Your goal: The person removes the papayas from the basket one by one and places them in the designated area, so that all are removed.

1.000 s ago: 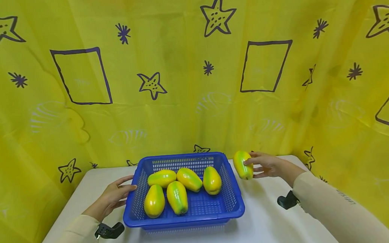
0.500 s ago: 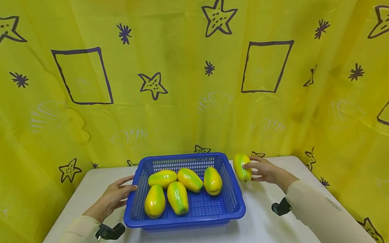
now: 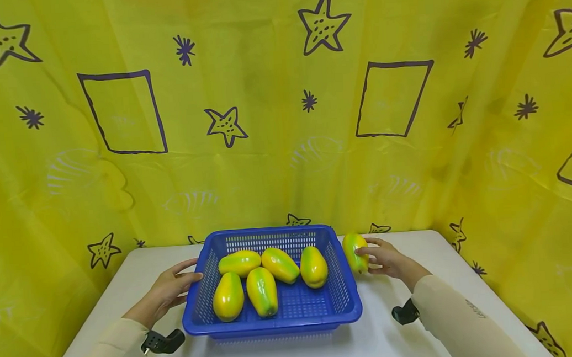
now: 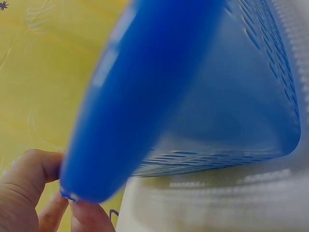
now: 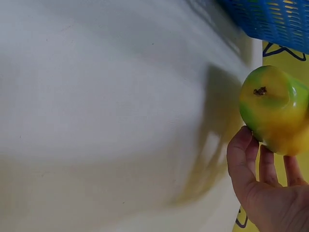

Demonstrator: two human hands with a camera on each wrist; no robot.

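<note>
A blue plastic basket (image 3: 273, 324) with slotted walls stands on the white table, several yellow-green papayas (image 3: 262, 292) lying in it. At its left side my left hand (image 3: 166, 291) grips the rim, thumb above and fingers beneath. Close up in the left wrist view, the rim (image 4: 120, 96) runs between the thumb and fingers. Just right of the basket, my right hand (image 3: 391, 259) holds another papaya (image 3: 353, 251) from its right side. From the right wrist, this papaya (image 5: 270, 104) shows its brown stem end, the fingertips along its lower side and a shadow on the table.
The white table (image 3: 406, 330) carries the basket and ends close behind it. A yellow curtain (image 3: 266, 180) printed with stars and squares hangs at the back and both sides. Dark wrist-camera mounts (image 3: 406, 312) sit on both wrists.
My right hand has brought its papaya lower and nearer, slightly to the left, beside the basket's right rim. The left hand and the basket have stayed in place.
</note>
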